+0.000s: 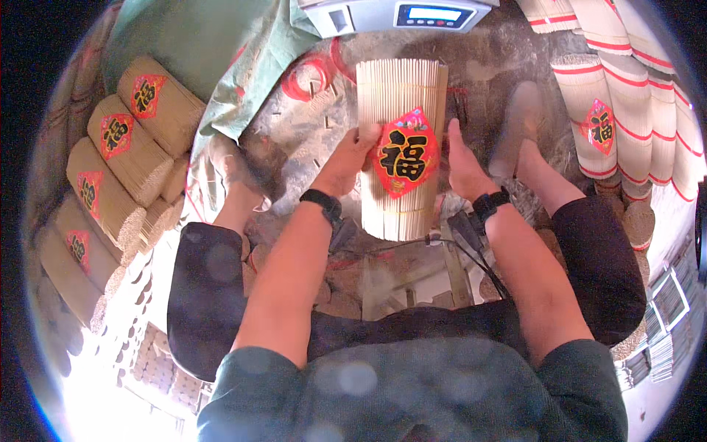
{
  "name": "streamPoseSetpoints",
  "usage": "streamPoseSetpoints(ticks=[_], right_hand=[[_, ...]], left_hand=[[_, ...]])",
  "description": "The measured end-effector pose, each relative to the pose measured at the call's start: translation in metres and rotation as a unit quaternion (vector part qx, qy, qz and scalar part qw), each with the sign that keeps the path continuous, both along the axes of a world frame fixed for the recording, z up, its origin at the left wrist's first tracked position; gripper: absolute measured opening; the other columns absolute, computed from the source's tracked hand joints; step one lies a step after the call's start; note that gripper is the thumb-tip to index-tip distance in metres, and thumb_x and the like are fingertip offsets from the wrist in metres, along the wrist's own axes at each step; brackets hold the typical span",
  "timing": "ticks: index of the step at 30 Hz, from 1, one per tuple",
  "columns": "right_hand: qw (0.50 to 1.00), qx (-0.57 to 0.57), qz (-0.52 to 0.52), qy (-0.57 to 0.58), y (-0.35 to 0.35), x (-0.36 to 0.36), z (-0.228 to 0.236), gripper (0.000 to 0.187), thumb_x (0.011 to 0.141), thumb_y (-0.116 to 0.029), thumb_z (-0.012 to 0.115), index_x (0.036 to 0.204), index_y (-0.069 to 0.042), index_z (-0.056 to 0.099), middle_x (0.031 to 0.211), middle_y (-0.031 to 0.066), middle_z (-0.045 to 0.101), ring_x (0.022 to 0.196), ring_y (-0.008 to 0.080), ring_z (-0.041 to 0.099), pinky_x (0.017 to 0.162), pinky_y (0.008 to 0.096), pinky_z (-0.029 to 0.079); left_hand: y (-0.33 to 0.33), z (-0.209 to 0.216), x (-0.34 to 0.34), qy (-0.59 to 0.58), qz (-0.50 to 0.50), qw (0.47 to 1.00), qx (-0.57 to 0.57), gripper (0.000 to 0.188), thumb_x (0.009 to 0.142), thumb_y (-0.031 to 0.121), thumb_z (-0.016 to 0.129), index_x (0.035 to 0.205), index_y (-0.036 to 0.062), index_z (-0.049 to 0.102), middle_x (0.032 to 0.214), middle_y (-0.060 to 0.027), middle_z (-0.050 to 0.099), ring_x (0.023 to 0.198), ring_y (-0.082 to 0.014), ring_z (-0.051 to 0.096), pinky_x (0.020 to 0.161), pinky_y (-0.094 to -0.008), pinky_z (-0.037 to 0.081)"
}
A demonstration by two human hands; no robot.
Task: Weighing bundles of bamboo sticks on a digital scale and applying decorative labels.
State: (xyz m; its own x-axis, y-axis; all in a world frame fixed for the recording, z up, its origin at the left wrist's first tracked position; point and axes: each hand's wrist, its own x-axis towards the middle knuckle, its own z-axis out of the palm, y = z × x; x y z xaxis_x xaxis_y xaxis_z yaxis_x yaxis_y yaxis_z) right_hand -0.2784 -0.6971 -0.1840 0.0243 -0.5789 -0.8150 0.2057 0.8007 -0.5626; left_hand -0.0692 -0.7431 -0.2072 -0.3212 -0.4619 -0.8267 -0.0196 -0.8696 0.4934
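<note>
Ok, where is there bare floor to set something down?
Mostly bare floor lies between the held bundle, the grey display box and the right foot. Left of the bundle, red loops and scattered bits crowd it; bundles are stacked at left and right.

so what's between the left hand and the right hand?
A bundle of pale sticks with a red diamond label lies between the left hand and the right hand; the head view shows it.
</note>
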Motion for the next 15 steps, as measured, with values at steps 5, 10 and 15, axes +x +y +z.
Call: streamPoseSetpoints(ticks=[5, 10, 15], right_hand=[[0.991, -0.077, 0.090, 0.067, -0.019, 0.002, -0.010, 0.082, 0.094, -0.066, 0.020, 0.138, 0.000, 0.041, 0.135, 0.0095, 0.050, 0.123, 0.0174, 0.044, 0.107, 0.0308, 0.028], [0.988, 0.070, -0.084, -0.106, -0.013, -0.020, -0.032, 0.080, 0.094, -0.065, 0.023, 0.133, 0.000, 0.047, 0.132, 0.0072, 0.053, 0.120, 0.0159, 0.047, 0.106, 0.0300, 0.030], [0.988, 0.140, -0.066, 0.020, -0.027, 0.019, -0.012, 0.077, 0.095, -0.062, 0.027, 0.133, 0.002, 0.045, 0.125, 0.0100, 0.058, 0.114, 0.0170, 0.051, 0.100, 0.0303, 0.038]], left_hand=[[-0.011, -0.017, -0.013, 0.039, -0.020, 0.999, -0.017, 0.070, 0.085, 0.049, 0.064, 0.127, -0.0024, 0.043, 0.113, -0.0090, 0.058, 0.097, -0.0143, 0.057, 0.081, -0.0296, 0.048], [-0.002, -0.013, -0.006, -0.048, -0.005, 0.999, -0.010, 0.063, 0.090, 0.058, 0.051, 0.125, 0.0056, 0.050, 0.115, -0.0052, 0.059, 0.094, -0.0153, 0.057, 0.080, -0.0293, 0.046], [0.010, -0.021, -0.010, -0.010, 0.059, 0.998, 0.020, 0.064, 0.086, 0.052, 0.062, 0.120, -0.0005, 0.050, 0.105, -0.0052, 0.061, 0.093, -0.0132, 0.057, 0.082, -0.0276, 0.045]])
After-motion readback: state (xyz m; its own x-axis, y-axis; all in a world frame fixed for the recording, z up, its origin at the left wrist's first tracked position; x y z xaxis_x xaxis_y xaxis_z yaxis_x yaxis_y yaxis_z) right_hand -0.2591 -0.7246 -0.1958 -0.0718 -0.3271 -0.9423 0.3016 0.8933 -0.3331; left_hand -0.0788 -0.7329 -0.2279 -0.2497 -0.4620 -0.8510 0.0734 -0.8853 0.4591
